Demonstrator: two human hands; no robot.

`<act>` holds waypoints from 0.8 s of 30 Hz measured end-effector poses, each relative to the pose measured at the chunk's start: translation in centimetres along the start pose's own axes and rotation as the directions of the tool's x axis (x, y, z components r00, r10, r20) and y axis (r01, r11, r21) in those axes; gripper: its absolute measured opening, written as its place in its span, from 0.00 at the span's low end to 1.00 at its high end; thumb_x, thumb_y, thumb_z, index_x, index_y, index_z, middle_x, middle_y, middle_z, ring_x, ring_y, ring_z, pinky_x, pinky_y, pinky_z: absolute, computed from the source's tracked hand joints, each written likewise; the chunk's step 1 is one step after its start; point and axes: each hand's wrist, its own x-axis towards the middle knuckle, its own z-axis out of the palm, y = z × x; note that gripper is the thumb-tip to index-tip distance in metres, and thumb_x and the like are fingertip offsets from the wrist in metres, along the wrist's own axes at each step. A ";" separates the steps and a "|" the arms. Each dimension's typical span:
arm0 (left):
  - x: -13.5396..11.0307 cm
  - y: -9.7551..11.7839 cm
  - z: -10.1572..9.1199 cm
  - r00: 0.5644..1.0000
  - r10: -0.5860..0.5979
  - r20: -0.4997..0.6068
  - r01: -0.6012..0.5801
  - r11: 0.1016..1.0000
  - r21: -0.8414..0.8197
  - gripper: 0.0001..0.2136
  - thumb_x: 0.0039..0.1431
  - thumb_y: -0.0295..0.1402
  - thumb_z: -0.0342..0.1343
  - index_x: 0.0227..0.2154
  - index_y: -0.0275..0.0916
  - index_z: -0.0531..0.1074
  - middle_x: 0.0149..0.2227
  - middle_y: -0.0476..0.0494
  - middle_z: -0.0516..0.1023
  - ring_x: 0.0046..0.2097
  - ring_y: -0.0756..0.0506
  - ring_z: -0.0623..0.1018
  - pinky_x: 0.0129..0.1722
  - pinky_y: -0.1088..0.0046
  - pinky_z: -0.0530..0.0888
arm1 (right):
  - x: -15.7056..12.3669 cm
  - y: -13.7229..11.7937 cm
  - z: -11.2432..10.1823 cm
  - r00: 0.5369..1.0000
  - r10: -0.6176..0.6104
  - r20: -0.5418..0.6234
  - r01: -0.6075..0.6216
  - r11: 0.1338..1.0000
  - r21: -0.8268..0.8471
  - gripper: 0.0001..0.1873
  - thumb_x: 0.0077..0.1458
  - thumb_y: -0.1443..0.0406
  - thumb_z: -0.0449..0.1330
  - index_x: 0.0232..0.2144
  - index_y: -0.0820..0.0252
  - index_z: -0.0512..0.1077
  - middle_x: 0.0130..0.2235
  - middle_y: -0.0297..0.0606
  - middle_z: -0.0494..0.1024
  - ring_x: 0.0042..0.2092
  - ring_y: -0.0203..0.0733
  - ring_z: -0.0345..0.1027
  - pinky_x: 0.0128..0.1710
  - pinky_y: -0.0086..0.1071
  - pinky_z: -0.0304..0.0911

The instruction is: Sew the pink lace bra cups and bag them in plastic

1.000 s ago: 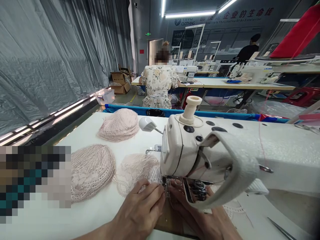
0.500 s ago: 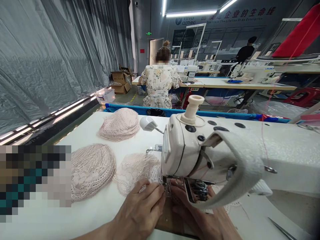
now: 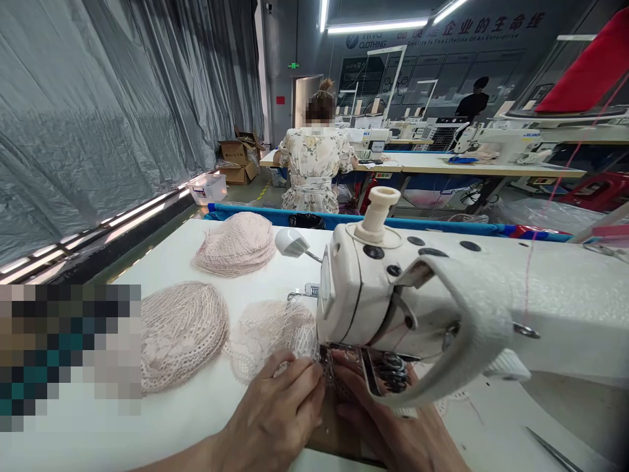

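A pale pink lace piece (image 3: 268, 331) lies on the white table and runs in under the head of the white sewing machine (image 3: 344, 282). My left hand (image 3: 278, 410) has its fingers bent together on the lace edge, just left of the presser foot (image 3: 325, 367). To the right of the foot, my right hand (image 3: 376, 413) holds the lace low by the needle area. Its fingertips are partly hidden behind the machine's guard and metal parts. Another bit of lace (image 3: 455, 400) shows beyond my right wrist.
Two stacks of lace pieces, a beige one (image 3: 184, 334) and a pink one (image 3: 238, 242), sit on the left. Pointed metal tips (image 3: 553, 449) lie at lower right. A seated person (image 3: 314, 164) works ahead; another person (image 3: 472, 101) is farther back.
My hands stay nearly in place at the presser foot, with only a slight shift. The pink thread at the right has swung, and the far person has moved left.
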 end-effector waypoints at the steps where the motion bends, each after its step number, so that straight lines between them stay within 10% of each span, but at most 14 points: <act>1: 0.0 0.0 0.0 1.000 -0.001 0.000 0.001 1.000 -0.001 0.03 0.60 0.23 0.53 0.31 0.34 0.70 0.38 0.42 0.77 0.40 0.45 0.75 0.44 0.65 0.69 | 0.0 0.0 0.0 1.000 0.000 0.002 0.000 1.000 -0.001 0.21 0.60 0.65 0.53 0.56 0.55 0.64 0.49 0.43 0.77 0.44 0.50 0.73 0.40 0.41 0.69; 24: -0.2 0.1 0.0 1.000 0.000 0.002 0.000 1.000 -0.005 0.03 0.59 0.21 0.53 0.31 0.33 0.69 0.38 0.42 0.76 0.41 0.45 0.74 0.44 0.65 0.68 | 0.2 -0.3 -0.3 0.993 -0.034 -0.110 0.040 0.998 0.055 0.18 0.62 0.70 0.48 0.51 0.59 0.69 0.47 0.46 0.77 0.43 0.47 0.73 0.39 0.39 0.70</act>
